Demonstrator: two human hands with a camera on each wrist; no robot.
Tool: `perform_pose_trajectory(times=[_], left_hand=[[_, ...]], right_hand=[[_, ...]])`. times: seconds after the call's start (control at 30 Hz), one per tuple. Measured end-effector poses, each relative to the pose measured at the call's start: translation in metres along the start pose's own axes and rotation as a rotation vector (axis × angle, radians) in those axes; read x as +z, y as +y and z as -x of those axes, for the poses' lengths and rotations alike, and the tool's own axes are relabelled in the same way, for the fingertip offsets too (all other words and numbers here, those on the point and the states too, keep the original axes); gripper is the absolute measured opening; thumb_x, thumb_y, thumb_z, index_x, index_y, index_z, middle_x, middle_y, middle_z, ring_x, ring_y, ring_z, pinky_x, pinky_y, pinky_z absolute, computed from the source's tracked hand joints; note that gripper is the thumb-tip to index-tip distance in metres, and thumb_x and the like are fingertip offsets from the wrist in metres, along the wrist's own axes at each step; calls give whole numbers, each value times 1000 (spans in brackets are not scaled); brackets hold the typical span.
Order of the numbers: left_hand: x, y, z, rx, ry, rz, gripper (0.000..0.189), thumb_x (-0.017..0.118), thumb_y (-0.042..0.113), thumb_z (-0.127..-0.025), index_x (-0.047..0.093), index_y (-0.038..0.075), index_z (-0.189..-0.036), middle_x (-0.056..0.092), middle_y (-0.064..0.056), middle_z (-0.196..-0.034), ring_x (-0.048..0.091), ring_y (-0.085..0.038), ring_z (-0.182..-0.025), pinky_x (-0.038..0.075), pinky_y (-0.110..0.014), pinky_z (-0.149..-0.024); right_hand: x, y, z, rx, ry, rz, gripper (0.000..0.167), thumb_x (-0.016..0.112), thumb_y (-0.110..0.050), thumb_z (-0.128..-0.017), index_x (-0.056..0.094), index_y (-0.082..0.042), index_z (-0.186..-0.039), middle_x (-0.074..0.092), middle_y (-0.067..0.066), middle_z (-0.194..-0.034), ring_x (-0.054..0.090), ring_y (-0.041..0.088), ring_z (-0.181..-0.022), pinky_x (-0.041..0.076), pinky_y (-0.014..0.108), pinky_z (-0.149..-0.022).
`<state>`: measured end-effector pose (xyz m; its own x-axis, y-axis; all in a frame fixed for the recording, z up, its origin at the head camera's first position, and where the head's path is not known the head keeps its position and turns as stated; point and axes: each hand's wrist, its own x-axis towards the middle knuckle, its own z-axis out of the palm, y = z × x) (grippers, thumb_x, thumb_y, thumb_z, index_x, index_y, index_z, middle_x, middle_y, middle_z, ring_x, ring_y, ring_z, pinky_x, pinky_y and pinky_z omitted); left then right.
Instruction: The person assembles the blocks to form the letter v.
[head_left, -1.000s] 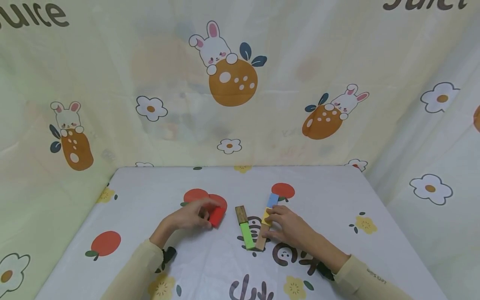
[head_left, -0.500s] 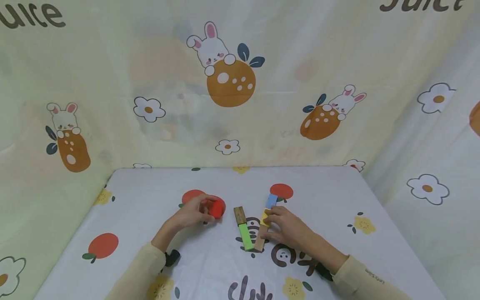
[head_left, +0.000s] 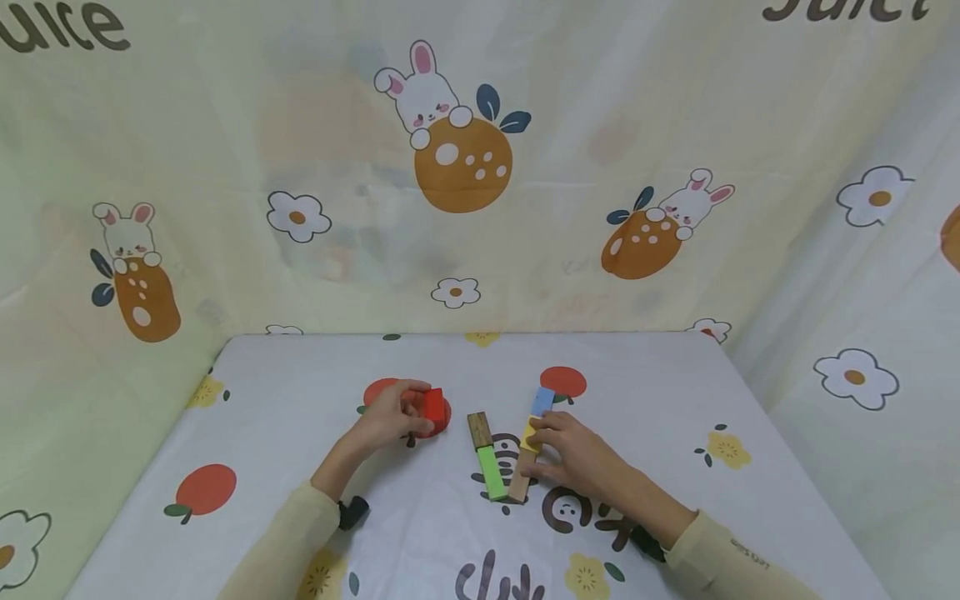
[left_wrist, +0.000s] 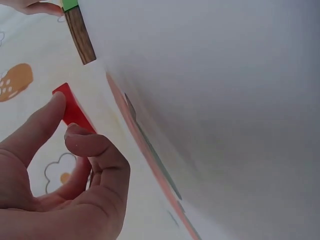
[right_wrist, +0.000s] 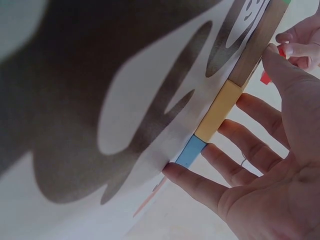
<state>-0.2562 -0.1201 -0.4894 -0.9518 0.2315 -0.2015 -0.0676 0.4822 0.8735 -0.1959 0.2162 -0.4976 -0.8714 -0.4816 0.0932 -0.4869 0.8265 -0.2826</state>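
My left hand (head_left: 386, 419) pinches a red block (head_left: 434, 405) between thumb and fingers, over the printed red fruit. In the left wrist view the red block (left_wrist: 76, 109) points away from the fingertips, apart from the other blocks. To the right, my right hand (head_left: 583, 450) rests its fingertips along the side of a row made of a blue block (right_wrist: 191, 151), a yellow block (right_wrist: 218, 111) and a light wooden block (right_wrist: 257, 45). A green block (head_left: 492, 473) and a dark wood-grain block (head_left: 480, 430) form a second row, meeting the first at the near end in a V.
The blocks lie on a white tablecloth (head_left: 420, 533) printed with fruit, flowers and dark lettering. A patterned curtain (head_left: 360, 275) stands behind the table's far edge, and another hangs along the right side.
The left hand has turned the red block and shifted it slightly away from me. The right hand and the two rows of blocks have stayed in place.
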Motion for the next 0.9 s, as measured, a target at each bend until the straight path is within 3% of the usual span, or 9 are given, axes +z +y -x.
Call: perform_pose_trajectory(times=[0.2, 0.43, 0.5, 0.9], left_hand=[[0, 3, -2, -14, 19, -1, 63, 82, 6, -88, 58, 9, -147, 63, -10, -94, 58, -20, -85, 50, -27, -66], [5, 6, -6, -57, 49, -14, 64, 83, 9, -89, 58, 12, -148, 64, -14, -127, 57, -24, -104, 53, -27, -68], [6, 7, -8, -67, 57, -11, 65, 83, 10, -89, 58, 13, -148, 64, -15, -129, 58, -25, -105, 54, -27, -68], [11, 11, -15, -74, 59, 10, 65, 83, 13, -89, 56, 14, -149, 70, -11, -104, 66, -22, -92, 57, -29, -75]], right_hand=[[0, 0, -1, 4, -1, 2, 45, 83, -50, -88, 82, -14, -114, 69, 11, -144, 59, 37, -141, 55, 51, -111], [1, -1, 0, 7, -8, 5, 43, 84, -49, -88, 82, -14, -113, 69, 11, -142, 60, 37, -139, 56, 52, -109], [1, 0, -1, 13, -11, 0, 44, 83, -50, -88, 82, -15, -114, 69, 11, -143, 59, 36, -140, 56, 51, -110], [4, 2, -1, -4, 1, 12, 41, 84, -48, -88, 82, -15, -114, 69, 10, -142, 59, 35, -140, 56, 49, -111]])
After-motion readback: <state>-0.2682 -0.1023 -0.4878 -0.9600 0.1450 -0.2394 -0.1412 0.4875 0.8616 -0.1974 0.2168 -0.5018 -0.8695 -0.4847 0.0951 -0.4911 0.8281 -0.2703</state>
